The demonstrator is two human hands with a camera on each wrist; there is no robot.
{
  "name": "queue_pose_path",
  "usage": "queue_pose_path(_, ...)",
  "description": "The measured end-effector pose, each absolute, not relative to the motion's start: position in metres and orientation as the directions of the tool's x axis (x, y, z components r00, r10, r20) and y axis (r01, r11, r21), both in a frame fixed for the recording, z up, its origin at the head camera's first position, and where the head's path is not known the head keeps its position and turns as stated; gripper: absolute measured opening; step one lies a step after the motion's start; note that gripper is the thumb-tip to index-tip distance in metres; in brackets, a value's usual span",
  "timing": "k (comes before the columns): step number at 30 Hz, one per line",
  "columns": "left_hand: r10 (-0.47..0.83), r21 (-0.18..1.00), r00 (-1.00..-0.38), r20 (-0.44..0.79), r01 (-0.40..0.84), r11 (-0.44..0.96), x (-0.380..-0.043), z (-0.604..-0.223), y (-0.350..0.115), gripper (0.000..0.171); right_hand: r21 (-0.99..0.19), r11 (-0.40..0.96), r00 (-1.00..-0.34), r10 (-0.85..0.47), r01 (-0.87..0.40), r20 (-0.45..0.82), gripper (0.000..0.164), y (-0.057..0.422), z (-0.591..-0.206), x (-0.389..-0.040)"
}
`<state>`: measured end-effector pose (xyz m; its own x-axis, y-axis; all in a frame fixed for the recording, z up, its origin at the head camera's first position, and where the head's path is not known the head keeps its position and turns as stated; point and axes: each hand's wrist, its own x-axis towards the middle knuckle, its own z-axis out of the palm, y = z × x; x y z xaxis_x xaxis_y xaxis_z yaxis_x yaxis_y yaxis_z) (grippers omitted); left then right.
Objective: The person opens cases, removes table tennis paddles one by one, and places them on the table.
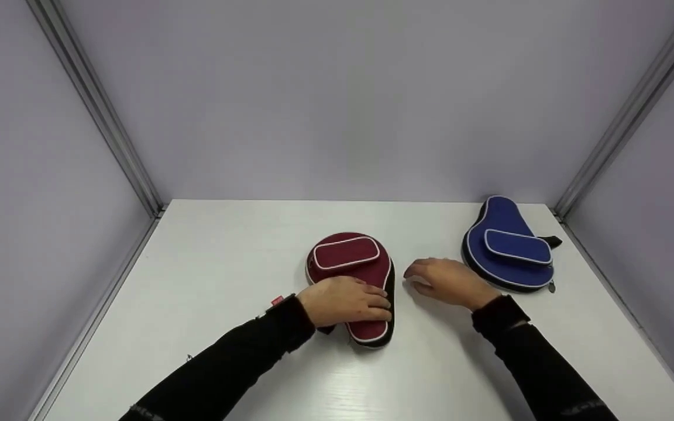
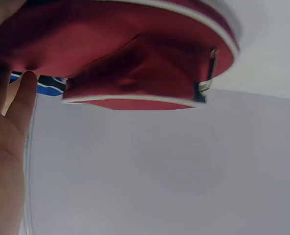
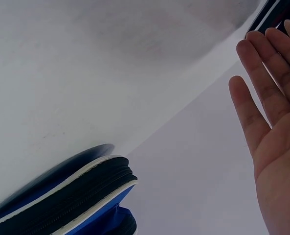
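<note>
A dark red table tennis bat case [image 1: 366, 272], trimmed in white with a zipped pocket, lies on the white table with its narrow end toward me. My left hand [image 1: 346, 301] grips it across the narrow part, fingers reaching the right edge. Up close in the left wrist view, fingertips press against the red fabric [image 2: 100, 44]. To the right of this case, my right hand [image 1: 448, 282] hovers low over the table, holding nothing, its fingers spread in the right wrist view. Beside that hand lies a blue bat case [image 1: 504, 219], narrow end pointing away.
The white table [image 1: 226, 251] is bounded by a pale back wall [image 1: 337, 105] and side walls [image 1: 44, 193]. Metal strips run up the corners. The blue case sits close to the back right corner, with a black strap [image 1: 552, 241] sticking out.
</note>
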<state>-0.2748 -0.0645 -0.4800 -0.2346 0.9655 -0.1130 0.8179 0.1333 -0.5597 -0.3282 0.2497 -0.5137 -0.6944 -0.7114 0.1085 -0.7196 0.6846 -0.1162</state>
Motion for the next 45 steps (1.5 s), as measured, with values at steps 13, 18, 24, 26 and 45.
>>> queue_pose_path(13,0.982,-0.585,-0.186,-0.024,0.799,0.137,-0.294,-0.495,-0.095,0.06,-0.102,0.655,-0.662,-0.739,-0.749,0.123,0.026,0.248,-0.515,-0.329)
queue_pose_path(18,0.986,-0.597,-0.16,0.041,0.787,0.152,-0.299,-0.499,-0.105,0.062,-0.079,0.638,-0.643,-0.757,-0.766,0.12,0.039,0.244,-0.515,-0.329)
queue_pose_path(24,0.984,-0.584,-0.134,0.117,0.792,0.177,-0.3,-0.502,-0.115,0.06,-0.073,0.611,-0.615,-0.78,-0.788,0.112,0.043,0.234,-0.516,-0.33)
queue_pose_path(26,0.983,-0.583,-0.127,0.134,0.792,0.182,-0.3,-0.502,-0.117,0.059,-0.072,0.596,-0.6,-0.792,-0.8,0.113,0.039,0.23,-0.517,-0.33)
queue_pose_path(45,0.947,-0.651,-0.027,0.319,0.72,0.239,-0.305,-0.504,-0.125,0.037,-0.113,0.635,-0.645,-0.754,-0.764,0.122,0.014,0.217,-0.519,-0.327)
